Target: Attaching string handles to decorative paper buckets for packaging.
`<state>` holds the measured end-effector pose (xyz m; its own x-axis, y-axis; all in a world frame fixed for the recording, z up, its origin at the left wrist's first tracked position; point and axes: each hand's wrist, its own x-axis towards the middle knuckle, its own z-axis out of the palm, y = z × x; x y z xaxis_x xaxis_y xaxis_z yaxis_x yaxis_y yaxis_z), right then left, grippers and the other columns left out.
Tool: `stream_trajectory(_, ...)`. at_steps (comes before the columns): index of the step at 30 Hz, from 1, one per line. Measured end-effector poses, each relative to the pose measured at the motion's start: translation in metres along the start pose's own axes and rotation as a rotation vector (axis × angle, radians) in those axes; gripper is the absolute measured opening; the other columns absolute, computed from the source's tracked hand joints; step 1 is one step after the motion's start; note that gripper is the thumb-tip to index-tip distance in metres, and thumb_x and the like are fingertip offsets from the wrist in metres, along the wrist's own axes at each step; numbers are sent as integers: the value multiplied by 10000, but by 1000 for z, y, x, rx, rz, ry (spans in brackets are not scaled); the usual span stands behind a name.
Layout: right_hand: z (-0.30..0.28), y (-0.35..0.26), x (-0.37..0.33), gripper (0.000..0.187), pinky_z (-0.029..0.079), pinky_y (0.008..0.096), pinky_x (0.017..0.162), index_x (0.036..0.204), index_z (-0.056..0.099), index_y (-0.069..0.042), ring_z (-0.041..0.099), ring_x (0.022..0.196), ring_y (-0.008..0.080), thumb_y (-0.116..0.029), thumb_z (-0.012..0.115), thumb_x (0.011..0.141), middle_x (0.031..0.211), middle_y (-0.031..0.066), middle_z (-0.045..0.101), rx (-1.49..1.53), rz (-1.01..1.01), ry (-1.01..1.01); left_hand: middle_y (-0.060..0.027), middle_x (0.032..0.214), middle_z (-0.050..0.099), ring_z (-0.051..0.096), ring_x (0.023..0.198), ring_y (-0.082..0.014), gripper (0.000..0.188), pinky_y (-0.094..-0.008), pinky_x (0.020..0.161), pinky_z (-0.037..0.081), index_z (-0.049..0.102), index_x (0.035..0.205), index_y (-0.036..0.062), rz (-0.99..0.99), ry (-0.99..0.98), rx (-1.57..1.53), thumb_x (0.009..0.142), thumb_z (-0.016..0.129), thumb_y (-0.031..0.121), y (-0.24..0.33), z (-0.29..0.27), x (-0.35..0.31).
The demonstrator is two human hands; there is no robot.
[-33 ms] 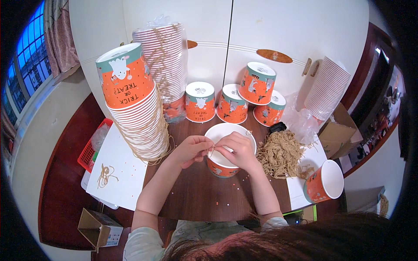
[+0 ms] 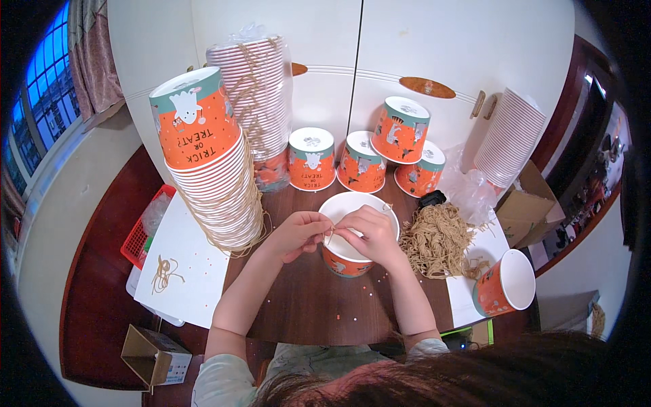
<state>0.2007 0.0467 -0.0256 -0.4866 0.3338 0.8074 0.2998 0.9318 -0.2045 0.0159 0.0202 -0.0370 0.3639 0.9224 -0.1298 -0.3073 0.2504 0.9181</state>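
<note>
An orange paper bucket (image 2: 345,263) with a white inside stands upright at the middle of the table, mouth up. Over its near rim my left hand (image 2: 302,236) and my right hand (image 2: 369,234) meet, fingertips pinched together. Between them a thin tan cord (image 2: 329,237) shows, mostly hidden by the fingers. Another bit of cord pokes out at the bucket's far right rim. Just right of the bucket lies a tangled heap of tan cords (image 2: 439,239).
At left rises a tall stack of upside-down buckets (image 2: 215,183) with cords hanging along it. Behind it stands a bagged stack (image 2: 252,95). Several upturned buckets (image 2: 312,159) line the back. A single bucket (image 2: 505,283) sits at right, near an open cardboard box (image 2: 529,210).
</note>
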Motion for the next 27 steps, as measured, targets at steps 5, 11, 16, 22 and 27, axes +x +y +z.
stream_trajectory(5,-1,0,0,69,447,276,557,710,619,-62,561,642,173,-61,667,660,701,27,603,24,24,-18,39,703,522,407,557,-7,92,-151,413,275,569,836,62,8,-11,21,827,560,153,0,-1,1)
stream_trajectory(11,0,2,-2,41,446,288,565,718,602,-56,563,651,196,-63,636,696,704,42,595,42,57,-25,45,661,500,388,517,-15,83,-159,419,286,574,819,67,120,55,302,813,571,149,1,-5,1)
stream_trajectory(16,-1,2,-2,37,447,297,575,732,593,-53,569,663,200,-66,621,713,695,53,586,64,103,-103,58,652,492,382,528,-3,83,-155,436,287,578,824,80,196,93,401,810,570,161,4,-5,-1)
stream_trajectory(22,-1,1,-2,42,446,297,577,744,588,-43,570,659,209,-65,617,723,700,64,586,118,134,-120,43,693,546,403,539,-3,63,-150,447,287,575,824,80,191,72,387,800,567,137,4,-8,0)
stream_trajectory(27,-1,1,-2,49,441,289,572,747,587,-38,565,647,200,-64,623,726,703,71,580,142,153,-117,-21,774,611,529,644,-40,116,-169,554,397,562,856,29,148,28,363,761,601,82,12,3,-6)
